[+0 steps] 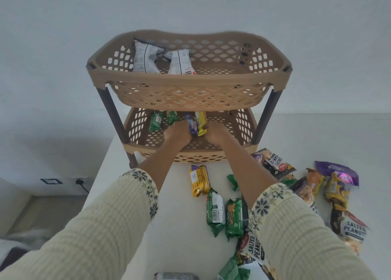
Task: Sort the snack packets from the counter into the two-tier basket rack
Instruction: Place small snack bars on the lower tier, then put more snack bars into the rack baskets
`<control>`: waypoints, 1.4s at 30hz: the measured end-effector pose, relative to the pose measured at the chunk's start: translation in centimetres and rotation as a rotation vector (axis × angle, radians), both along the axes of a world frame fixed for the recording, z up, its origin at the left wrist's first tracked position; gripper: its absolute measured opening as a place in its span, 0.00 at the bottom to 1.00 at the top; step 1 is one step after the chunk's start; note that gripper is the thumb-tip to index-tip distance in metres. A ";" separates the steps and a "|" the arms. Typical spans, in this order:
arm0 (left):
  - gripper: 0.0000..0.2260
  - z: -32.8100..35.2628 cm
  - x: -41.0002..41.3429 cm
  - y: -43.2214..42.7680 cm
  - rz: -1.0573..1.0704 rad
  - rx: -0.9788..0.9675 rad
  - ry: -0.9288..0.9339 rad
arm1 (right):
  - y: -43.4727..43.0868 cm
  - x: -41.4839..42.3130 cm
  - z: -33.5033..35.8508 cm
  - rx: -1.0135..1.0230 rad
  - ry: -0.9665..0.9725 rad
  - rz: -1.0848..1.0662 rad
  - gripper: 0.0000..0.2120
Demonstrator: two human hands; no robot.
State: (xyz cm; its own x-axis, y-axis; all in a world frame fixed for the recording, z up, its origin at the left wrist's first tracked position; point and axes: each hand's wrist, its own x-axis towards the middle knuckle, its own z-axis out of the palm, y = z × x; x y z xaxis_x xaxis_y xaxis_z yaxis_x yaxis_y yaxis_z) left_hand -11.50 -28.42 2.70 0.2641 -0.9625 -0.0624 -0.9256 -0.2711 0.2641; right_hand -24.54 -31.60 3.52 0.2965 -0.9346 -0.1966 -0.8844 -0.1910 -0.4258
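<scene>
— Where is the blue packet (192,125)?
— In the lower basket (203,152), at one o'clock from the left hand (177,132), whose fingers curl round its near end.
— And the right hand (215,132)?
— It grips the yellow packet (200,121) at its eleven o'clock, thumb on the near end. The two packets touch, side by side.
— Anything else?
— Green packets (156,121) at ten o'clock of the left hand, and white peanut packets (146,56) in the upper basket (190,77).
</scene>
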 end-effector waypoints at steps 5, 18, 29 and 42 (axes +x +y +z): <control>0.12 1.8 -0.5 3.9 -0.034 -0.137 0.029 | 3.5 -0.8 1.2 -0.056 -0.058 -0.015 0.18; 0.18 -0.8 -2.7 18.2 -0.303 -0.378 0.084 | 17.8 -3.5 0.5 -0.516 -0.227 -0.106 0.15; 0.31 -2.7 -3.5 19.0 -0.274 0.057 0.004 | 22.3 -4.5 -2.6 0.017 0.033 -0.081 0.24; 0.33 -3.2 -3.7 17.3 -0.330 0.168 0.021 | 23.2 -4.1 -4.1 0.089 -0.018 -0.100 0.29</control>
State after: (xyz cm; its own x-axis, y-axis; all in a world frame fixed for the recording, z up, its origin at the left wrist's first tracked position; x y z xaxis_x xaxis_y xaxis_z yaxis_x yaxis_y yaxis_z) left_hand -15.21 -11.14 -0.53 -0.0619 -0.9716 -0.2284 -0.9652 0.0000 0.2614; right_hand -28.64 -8.35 -0.58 0.2074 -0.9387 -0.2754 -0.8891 -0.0635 -0.4533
